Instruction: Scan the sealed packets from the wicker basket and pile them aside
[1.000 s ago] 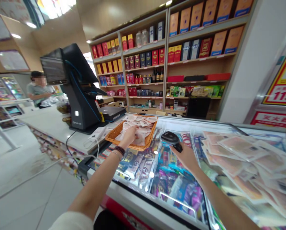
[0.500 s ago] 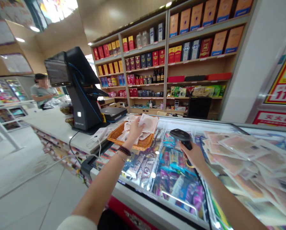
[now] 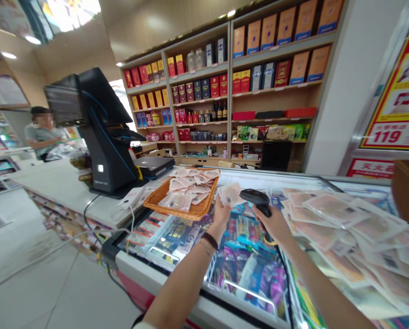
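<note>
My left hand pinches a small flat clear packet with a barcode label, held between the basket and the scanner. My right hand is wrapped round the handle of a black barcode scanner, its head pointing left toward the packet. To the left, an orange wicker basket holds several similar packets. On the right, many larger flat packages lie spread in overlapping layers on the glass top. The scanner's cable hangs down past my right wrist.
Below the glass, a freezer holds colourful wrapped goods. A black register and a flat grey device stand on the left counter. Shelves of boxes line the back. A person stands far left. A brown container is at right.
My left hand has moved right from over the basket, bringing one packet in front of the scanner. My right hand keeps its hold on the scanner. The view has turned slightly right.
</note>
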A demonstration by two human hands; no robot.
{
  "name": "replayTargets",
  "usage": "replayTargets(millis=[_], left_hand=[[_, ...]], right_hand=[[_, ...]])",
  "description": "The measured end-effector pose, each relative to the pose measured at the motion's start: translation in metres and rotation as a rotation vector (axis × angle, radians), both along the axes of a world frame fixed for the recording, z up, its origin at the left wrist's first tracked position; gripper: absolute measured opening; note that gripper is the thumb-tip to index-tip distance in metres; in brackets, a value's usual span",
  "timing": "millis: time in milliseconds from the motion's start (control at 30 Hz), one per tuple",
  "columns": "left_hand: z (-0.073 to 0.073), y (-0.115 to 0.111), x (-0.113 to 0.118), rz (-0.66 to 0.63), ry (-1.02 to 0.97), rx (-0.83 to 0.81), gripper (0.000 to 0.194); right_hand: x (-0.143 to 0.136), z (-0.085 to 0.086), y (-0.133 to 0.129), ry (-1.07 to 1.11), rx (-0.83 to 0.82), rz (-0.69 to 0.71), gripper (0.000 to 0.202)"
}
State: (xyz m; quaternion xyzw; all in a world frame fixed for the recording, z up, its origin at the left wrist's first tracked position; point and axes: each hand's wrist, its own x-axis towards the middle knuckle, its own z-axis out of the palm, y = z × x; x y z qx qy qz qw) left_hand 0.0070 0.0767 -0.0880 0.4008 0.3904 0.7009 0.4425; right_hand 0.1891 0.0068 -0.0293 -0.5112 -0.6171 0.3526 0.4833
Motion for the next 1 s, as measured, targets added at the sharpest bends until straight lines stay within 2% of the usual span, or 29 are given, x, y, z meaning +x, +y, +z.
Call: replayTargets(millis=[100,300,433,700,867,1000], left_hand=[[-0.003,0.000,-0.006,0.035,-0.049,0.013,0.056],[0.001,-0.004,-0.010,-0.057,-0.124,0.057,0.062],[0.002,-0.007,-0.008,-0.042,-0.139,0.048,0.062],[0.005,-0.010,-0.010,-0.030,-0.053,0.067,0.057],[0.004,-0.009,-0.010,-0.035,-0.091,0.109,0.061],[0.007,-0.008,-0.009,-0.013,-0.103,0.071,0.059]], right_hand=[[-0.004,-0.004,0.000,-0.082,0.005,0.025,0.043],[-0.007,-0.005,-0.002,-0.194,0.003,0.055,0.040],[-0.008,-0.001,-0.006,-0.256,0.006,0.074,0.039],[-0.009,0.003,-0.011,-0.235,0.000,0.107,0.035],[-0.009,0.004,-0.010,-0.237,-0.015,0.113,0.037],[-0.002,0.009,-0.008,-0.220,-0.016,0.064,0.038]])
